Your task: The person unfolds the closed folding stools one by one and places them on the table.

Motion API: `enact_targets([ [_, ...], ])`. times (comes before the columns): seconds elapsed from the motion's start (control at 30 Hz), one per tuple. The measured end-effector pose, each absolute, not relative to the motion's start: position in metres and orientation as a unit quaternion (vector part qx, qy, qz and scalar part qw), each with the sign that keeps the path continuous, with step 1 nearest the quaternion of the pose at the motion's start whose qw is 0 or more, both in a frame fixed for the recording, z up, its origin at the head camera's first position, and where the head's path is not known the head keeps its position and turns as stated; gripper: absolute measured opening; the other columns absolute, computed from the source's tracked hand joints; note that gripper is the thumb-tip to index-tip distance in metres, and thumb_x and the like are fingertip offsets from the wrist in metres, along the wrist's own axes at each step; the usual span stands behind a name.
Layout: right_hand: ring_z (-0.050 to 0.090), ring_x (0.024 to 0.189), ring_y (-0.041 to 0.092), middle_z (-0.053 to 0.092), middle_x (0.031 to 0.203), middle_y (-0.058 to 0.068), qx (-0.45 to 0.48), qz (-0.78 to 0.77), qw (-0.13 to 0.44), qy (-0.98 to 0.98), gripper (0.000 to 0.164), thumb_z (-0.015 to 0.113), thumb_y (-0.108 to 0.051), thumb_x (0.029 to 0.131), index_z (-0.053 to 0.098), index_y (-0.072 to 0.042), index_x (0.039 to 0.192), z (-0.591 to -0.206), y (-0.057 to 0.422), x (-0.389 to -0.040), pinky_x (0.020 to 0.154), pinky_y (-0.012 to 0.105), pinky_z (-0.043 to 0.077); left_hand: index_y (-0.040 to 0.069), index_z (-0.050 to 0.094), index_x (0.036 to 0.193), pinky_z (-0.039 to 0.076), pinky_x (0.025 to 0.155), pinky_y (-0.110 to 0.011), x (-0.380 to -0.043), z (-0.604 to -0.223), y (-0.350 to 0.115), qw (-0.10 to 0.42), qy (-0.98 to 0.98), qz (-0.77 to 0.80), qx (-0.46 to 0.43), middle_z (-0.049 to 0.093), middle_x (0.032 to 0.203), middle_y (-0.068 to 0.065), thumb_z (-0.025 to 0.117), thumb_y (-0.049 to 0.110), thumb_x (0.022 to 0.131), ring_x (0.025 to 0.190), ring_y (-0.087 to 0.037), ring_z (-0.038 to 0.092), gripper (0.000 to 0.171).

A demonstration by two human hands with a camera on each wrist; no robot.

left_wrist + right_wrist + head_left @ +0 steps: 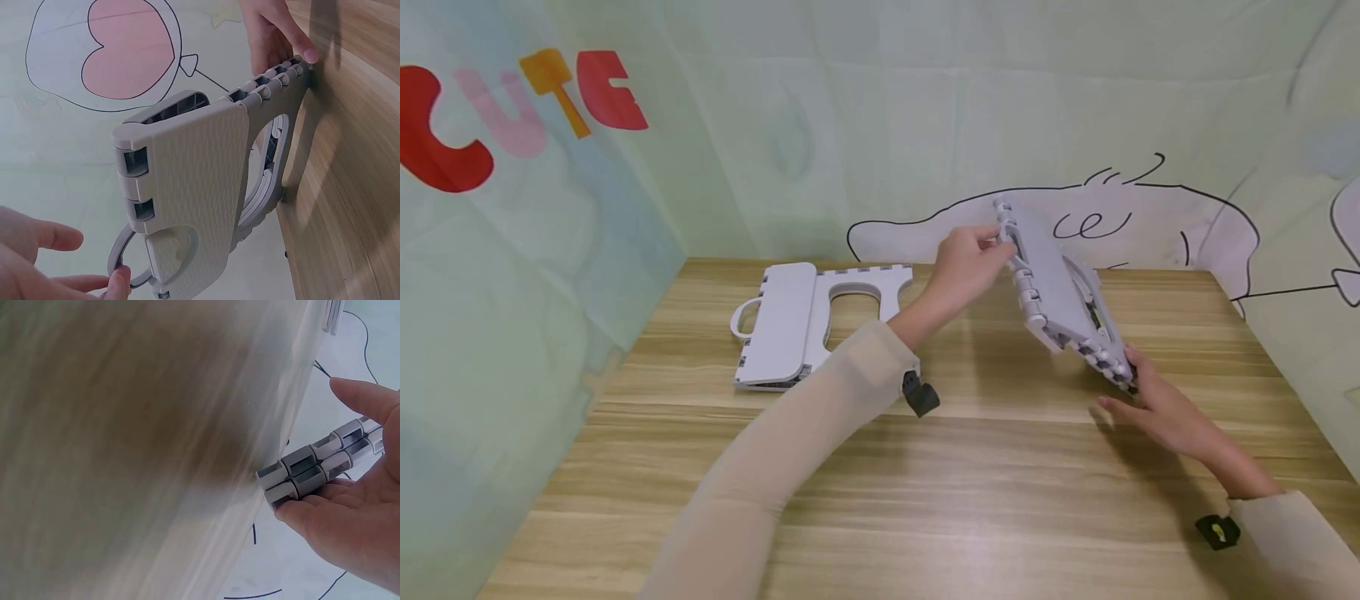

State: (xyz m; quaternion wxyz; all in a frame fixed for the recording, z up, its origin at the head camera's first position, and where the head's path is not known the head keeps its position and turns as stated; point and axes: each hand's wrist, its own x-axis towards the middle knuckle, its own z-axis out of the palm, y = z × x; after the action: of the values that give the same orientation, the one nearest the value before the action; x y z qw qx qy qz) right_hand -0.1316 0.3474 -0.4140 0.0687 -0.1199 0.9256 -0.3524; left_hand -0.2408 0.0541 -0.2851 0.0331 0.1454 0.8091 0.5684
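A light grey folding step stool [1052, 275], folded nearly flat, stands tilted over the right side of the table. With its fingers and thumb, my left hand [966, 262] pinches the loop handle [119, 247] on the stool's upper edge. At the stool's lower right end, my right hand [1165, 408] supports it with extended fingers, the thumb held away. In the right wrist view these fingers [331, 519] pass beneath the hinged edge [312, 469]. A second folded grey step stool [782, 325] lies flat on the left, its loop handle toward the left, partly hidden by my left sleeve.
The wood-grain table [955, 500] reaches back to a printed cloth backdrop [880, 125], which also rises along the left and right sides. Each cuff carries a dark strap, the left one [920, 394] near the second stool.
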Motion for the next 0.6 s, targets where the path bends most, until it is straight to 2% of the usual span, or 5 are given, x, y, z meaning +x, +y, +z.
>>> enact_targets([
  [0.1,0.023,0.131,0.067,0.018,0.144,0.051,-0.113,-0.345,0.068,0.929,0.095,0.065,-0.026,0.099,-0.005,0.011,0.152,-0.412,0.348,-0.132,0.100,0.075,0.026,0.002,0.053,0.142,0.033,0.046,-0.018,-0.241,-0.283,0.058,0.040,0.806,0.573,0.144,0.067,0.105,-0.007,0.059,0.016,0.098,0.054,-0.008,0.039,0.046],
  [0.23,0.027,0.129,0.066,0.024,0.141,0.052,-0.106,-0.337,0.066,0.933,0.094,0.064,-0.027,0.099,-0.002,0.013,0.152,-0.411,0.348,-0.132,0.098,0.074,0.029,0.003,0.052,0.143,0.033,0.047,-0.018,-0.241,-0.279,0.062,0.042,0.809,0.568,0.144,0.067,0.108,-0.004,0.060,0.017,0.098,0.055,-0.008,0.040,0.048],
  [0.4,0.027,0.129,0.066,0.023,0.142,0.050,-0.101,-0.340,0.059,0.933,0.090,0.063,-0.025,0.100,0.001,0.015,0.151,-0.412,0.349,-0.133,0.100,0.074,0.027,0.005,0.053,0.142,0.034,0.046,-0.018,-0.242,-0.275,0.067,0.038,0.812,0.563,0.146,0.067,0.111,-0.003,0.062,0.018,0.097,0.055,-0.007,0.042,0.048],
  [0.6,0.025,0.129,0.066,0.022,0.144,0.049,-0.089,-0.344,0.058,0.933,0.086,0.062,-0.026,0.100,0.006,0.015,0.151,-0.411,0.350,-0.135,0.101,0.075,0.024,0.005,0.053,0.142,0.032,0.044,-0.018,-0.242,-0.270,0.074,0.035,0.814,0.559,0.153,0.064,0.096,-0.001,0.061,0.016,0.098,0.050,-0.007,0.039,0.047],
])
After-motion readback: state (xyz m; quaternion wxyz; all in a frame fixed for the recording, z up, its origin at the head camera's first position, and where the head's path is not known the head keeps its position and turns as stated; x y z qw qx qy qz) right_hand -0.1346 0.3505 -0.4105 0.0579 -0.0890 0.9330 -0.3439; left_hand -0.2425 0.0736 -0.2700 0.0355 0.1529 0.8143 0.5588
